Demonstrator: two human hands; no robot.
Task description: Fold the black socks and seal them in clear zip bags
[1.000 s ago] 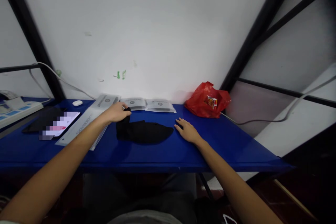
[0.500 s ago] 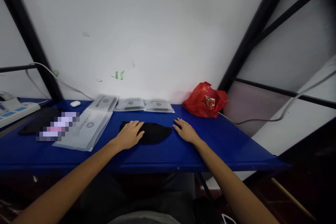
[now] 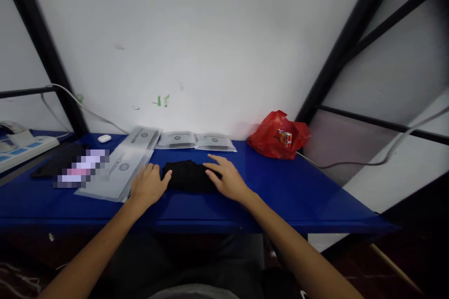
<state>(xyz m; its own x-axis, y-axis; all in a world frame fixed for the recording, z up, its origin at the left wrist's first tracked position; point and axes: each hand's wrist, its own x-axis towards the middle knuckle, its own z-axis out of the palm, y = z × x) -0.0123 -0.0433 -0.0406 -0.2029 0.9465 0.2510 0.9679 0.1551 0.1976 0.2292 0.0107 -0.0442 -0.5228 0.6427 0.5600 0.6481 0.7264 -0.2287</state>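
Note:
A folded black cloth [image 3: 187, 175] lies on the blue table [image 3: 301, 196], near its middle. My left hand [image 3: 149, 185] rests flat at the cloth's left end, fingers spread, thumb touching the fabric. Fingers stretched out, my right hand [image 3: 226, 178] lies flat over the cloth's right end and covers it. Neither hand grips anything.
Clear plastic packets [image 3: 121, 172] lie left of the cloth, with more packets [image 3: 194, 140] along the wall. A red plastic bag [image 3: 278, 135] sits at the back right. A phone [image 3: 75, 169], a small white case [image 3: 104, 138] and a power strip [image 3: 24, 145] are at the left.
My right hand moved left onto the cloth, which is now folded shorter. My left hand slid off the cloth to its left end.

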